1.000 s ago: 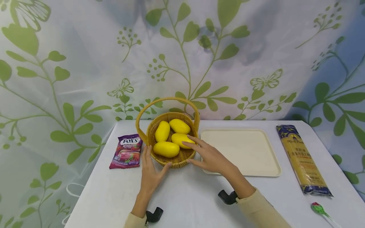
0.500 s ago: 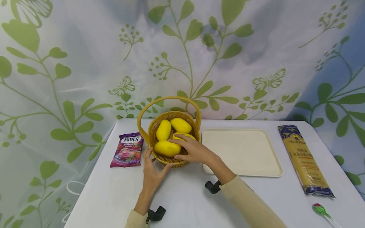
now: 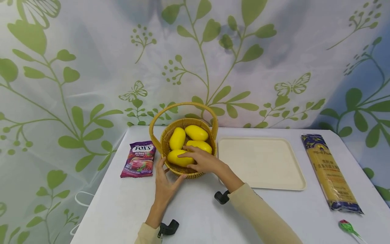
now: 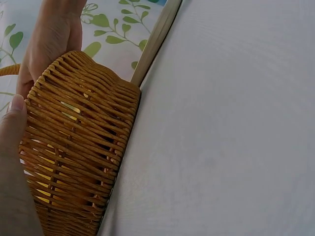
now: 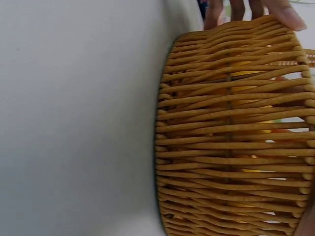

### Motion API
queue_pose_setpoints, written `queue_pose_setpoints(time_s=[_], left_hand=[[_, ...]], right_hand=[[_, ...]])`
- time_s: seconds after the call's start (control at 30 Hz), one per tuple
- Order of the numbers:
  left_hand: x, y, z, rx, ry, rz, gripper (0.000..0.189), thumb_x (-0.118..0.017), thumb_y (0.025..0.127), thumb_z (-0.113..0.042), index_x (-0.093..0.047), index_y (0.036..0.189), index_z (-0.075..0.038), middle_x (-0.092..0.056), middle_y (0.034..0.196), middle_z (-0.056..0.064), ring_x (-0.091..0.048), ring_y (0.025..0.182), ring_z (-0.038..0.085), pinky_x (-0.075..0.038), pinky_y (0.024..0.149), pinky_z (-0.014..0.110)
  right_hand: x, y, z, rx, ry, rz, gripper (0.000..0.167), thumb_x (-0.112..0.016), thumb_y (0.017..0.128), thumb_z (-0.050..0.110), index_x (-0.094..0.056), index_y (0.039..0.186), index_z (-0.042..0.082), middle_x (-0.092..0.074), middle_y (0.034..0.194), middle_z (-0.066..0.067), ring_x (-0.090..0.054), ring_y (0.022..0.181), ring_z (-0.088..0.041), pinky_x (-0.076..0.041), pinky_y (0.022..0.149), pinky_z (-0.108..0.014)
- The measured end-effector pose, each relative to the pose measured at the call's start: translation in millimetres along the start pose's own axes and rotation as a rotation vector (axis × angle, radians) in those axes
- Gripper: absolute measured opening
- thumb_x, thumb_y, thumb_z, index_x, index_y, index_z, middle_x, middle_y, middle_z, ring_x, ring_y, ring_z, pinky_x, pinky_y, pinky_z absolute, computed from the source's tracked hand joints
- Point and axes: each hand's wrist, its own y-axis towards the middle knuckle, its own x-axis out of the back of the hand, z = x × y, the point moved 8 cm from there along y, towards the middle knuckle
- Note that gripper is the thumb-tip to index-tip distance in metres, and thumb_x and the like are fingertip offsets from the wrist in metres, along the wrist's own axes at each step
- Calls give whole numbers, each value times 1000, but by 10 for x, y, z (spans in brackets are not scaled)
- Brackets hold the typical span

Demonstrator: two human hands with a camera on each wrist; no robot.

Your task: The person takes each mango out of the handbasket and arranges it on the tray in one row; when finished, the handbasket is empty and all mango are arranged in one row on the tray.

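Note:
A woven wicker basket (image 3: 191, 175) with a tall arched handle stands upright on the table, holding several yellow mangoes (image 3: 196, 133). My left hand (image 3: 165, 185) holds the basket's front left wall, its fingers along the side and its thumb at the front. In the right wrist view, that left thumb (image 5: 290, 17) lies against the rim. Inside the basket, my right hand (image 3: 206, 160) grips the right end of the front mango (image 3: 176, 158), fingers over its top and thumb in front. In the left wrist view, the woven wall hides most of the fruit.
Left of the basket lies a purple candy bag (image 3: 139, 159). A cream tray (image 3: 262, 162) sits close on the right, then a long pasta packet (image 3: 330, 173). Near the right front is a lollipop (image 3: 346, 226). A patterned curtain (image 3: 243, 78) rises behind the table.
My right hand has moved left and down from the basket's right rim onto the front mango. My left hand stays at the basket's side. The head view has shifted slightly.

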Motion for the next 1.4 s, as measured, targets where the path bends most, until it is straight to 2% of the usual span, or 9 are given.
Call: queue_pose_setpoints(time_s=[0.23, 0.4, 0.53, 0.93, 1.13, 1.4], left_hand=[[0, -6, -6, -4, -8, -7, 100, -88, 71, -28, -31, 147, 2, -35, 150, 18, -43, 135, 30, -55, 93, 45], [-1, -7, -12, -4, -18, -4, 99, -88, 71, -27, -32, 146, 3, -35, 151, 17, -43, 135, 30, -55, 93, 45], [2, -14, -5, 0, -15, -3, 99, -89, 71, -27, -32, 146, 3, -34, 152, 16, -42, 135, 30, -56, 93, 45], [-8, -16, 18, -1, -12, -11, 100, -89, 70, -28, -32, 147, 1, -35, 151, 16, -42, 135, 28, -56, 92, 45], [-13, -20, 22, 0, -12, -11, 100, -89, 70, -28, -32, 146, 3, -36, 151, 17, -43, 135, 28, -56, 92, 45], [-9, -4, 11, 6, -12, -9, 102, -89, 70, -30, -31, 146, 5, -35, 151, 19, -43, 135, 31, -56, 93, 45]], right_hand=[[-61, 40, -71, -42, 38, 19, 46, -67, 93, 15, -57, 138, 21, -45, 149, -10, -41, 139, -28, -38, 115, -45], [-70, 41, -96, -82, 64, 14, 47, -71, 91, 18, -59, 136, 22, -55, 137, -4, -50, 129, -21, -43, 111, -39], [-70, 34, -96, -93, 75, 5, 47, -73, 89, 19, -60, 135, 22, -57, 133, -3, -52, 127, -21, -44, 110, -39], [-29, -1, -91, -64, 97, -28, 47, -73, 89, 20, -60, 134, 22, -57, 135, -4, -52, 126, -23, -44, 109, -41], [77, -106, -58, -53, 114, -109, 48, -74, 88, 18, -61, 134, 22, -55, 137, -9, -51, 128, -28, -45, 108, -46], [350, -371, -14, -62, 154, -291, 49, -75, 86, 15, -61, 133, 20, -55, 135, -10, -53, 125, -28, -50, 101, -45]])
